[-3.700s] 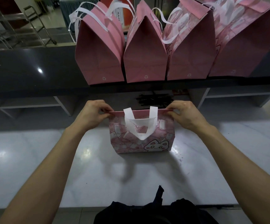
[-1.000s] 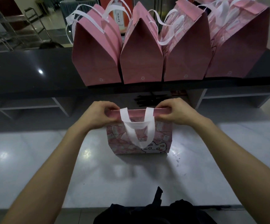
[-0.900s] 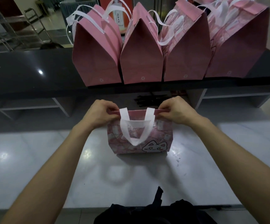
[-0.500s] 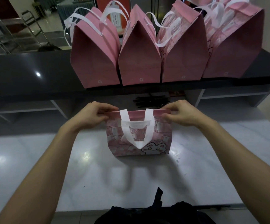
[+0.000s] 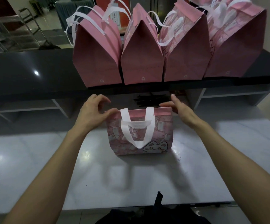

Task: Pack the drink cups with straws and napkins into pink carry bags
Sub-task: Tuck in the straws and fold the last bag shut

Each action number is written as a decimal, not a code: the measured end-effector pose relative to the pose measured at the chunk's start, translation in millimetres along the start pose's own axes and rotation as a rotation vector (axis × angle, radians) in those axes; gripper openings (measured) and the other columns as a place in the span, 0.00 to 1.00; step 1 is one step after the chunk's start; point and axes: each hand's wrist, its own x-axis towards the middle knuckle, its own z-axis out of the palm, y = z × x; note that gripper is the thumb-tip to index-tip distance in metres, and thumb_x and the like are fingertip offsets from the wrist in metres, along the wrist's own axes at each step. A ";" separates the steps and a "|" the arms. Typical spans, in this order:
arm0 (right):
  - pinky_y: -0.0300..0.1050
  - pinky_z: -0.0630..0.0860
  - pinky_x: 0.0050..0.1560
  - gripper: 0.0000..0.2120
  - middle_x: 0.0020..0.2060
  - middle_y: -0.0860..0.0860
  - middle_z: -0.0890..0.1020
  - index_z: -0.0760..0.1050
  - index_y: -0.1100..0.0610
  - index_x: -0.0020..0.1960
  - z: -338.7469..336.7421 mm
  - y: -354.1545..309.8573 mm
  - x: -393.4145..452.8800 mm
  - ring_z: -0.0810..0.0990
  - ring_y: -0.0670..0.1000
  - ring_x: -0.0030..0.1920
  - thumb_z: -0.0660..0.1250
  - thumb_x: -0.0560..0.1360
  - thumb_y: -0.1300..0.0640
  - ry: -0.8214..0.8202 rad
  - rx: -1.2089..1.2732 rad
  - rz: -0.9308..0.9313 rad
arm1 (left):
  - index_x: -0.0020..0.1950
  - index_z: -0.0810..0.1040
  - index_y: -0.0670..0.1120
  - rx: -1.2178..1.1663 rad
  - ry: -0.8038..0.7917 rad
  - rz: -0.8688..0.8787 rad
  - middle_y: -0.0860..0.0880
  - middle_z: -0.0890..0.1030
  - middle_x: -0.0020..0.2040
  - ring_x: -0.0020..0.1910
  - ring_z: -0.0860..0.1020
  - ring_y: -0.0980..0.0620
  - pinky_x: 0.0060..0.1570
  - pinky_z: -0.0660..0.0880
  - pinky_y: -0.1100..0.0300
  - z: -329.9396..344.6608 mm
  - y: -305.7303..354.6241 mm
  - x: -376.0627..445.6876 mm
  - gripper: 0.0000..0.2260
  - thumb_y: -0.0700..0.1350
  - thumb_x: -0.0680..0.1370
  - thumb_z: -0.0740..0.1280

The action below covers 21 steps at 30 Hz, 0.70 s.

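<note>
One head camera, wide-angle, looking forward and down over my forearms. Marble counter (image 5: 50, 159) close below; black shelf (image 5: 26, 73) beyond, facing me. No second view to overlap.

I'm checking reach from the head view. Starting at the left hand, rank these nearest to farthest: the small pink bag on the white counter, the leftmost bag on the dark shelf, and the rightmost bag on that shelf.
From the left hand:
1. Small pink bag, just to its right on the white counter, thumb at its top edge.
2. Leftmost shelf bag, above and behind on the dark shelf.
3. Rightmost shelf bag, far right.
</note>
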 end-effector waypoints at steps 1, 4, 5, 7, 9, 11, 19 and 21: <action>0.57 0.62 0.76 0.44 0.67 0.41 0.82 0.84 0.37 0.67 3.1 6.9 -0.2 0.74 0.49 0.73 0.45 0.72 0.14 0.004 0.042 0.058 | 0.55 0.80 0.58 0.020 0.037 -0.032 0.55 0.80 0.46 0.44 0.79 0.55 0.43 0.81 0.52 0.2 -0.3 -2.6 0.19 0.69 0.74 0.76; 0.59 0.65 0.76 0.37 0.67 0.45 0.84 0.85 0.36 0.58 18.9 24.6 -3.5 0.79 0.50 0.70 0.44 0.78 0.18 0.075 0.081 0.073 | 0.52 0.80 0.57 0.032 0.066 -0.107 0.55 0.82 0.37 0.37 0.83 0.55 0.40 0.84 0.50 4.2 -0.4 -3.0 0.20 0.72 0.74 0.73; 0.56 0.70 0.72 0.37 0.61 0.43 0.87 0.86 0.35 0.56 23.5 28.6 -6.6 0.82 0.47 0.64 0.43 0.78 0.19 0.101 0.070 0.036 | 0.55 0.81 0.58 -0.011 0.063 -0.112 0.56 0.84 0.38 0.38 0.84 0.55 0.42 0.85 0.49 6.3 -1.4 -2.2 0.18 0.70 0.76 0.73; 0.51 0.77 0.60 0.41 0.50 0.43 0.90 0.88 0.37 0.54 31.1 36.2 -17.4 0.85 0.45 0.51 0.42 0.76 0.17 0.149 0.067 -0.008 | 0.65 0.80 0.59 -0.199 0.036 -0.124 0.55 0.87 0.44 0.43 0.87 0.55 0.47 0.87 0.48 10.3 -5.5 -1.5 0.14 0.61 0.82 0.73; 0.48 0.78 0.51 0.42 0.47 0.46 0.90 0.89 0.38 0.54 41.6 49.1 -32.3 0.85 0.45 0.45 0.43 0.76 0.17 0.158 0.076 -0.016 | 0.73 0.76 0.59 -0.401 0.002 -0.151 0.56 0.89 0.52 0.50 0.88 0.58 0.54 0.86 0.53 13.9 -14.0 -9.7 0.15 0.53 0.87 0.69; 0.49 0.80 0.57 0.39 0.57 0.43 0.87 0.86 0.34 0.58 55.3 61.4 -48.1 0.84 0.41 0.53 0.45 0.75 0.15 0.135 0.093 -0.008 | 0.75 0.75 0.57 -0.446 0.025 -0.187 0.58 0.88 0.58 0.57 0.86 0.59 0.59 0.83 0.55 20.4 -24.0 -28.8 0.15 0.46 0.89 0.63; 0.56 0.72 0.78 0.48 0.82 0.35 0.64 0.51 0.23 0.82 112.1 77.6 -94.5 0.71 0.44 0.78 0.73 0.70 0.21 -0.137 0.053 -0.105 | 0.85 0.57 0.67 -0.729 -0.516 -0.267 0.65 0.65 0.83 0.82 0.68 0.54 0.72 0.77 0.44 55.0 -37.6 -143.9 0.53 0.34 0.69 0.76; 0.56 0.76 0.74 0.59 0.81 0.37 0.65 0.47 0.23 0.83 122.8 80.4 -105.3 0.72 0.45 0.77 0.81 0.64 0.25 -0.126 -0.086 -0.126 | 0.85 0.50 0.73 -0.717 -0.581 -0.260 0.70 0.63 0.82 0.79 0.69 0.63 0.69 0.79 0.49 69.3 -28.1 -162.8 0.63 0.39 0.67 0.87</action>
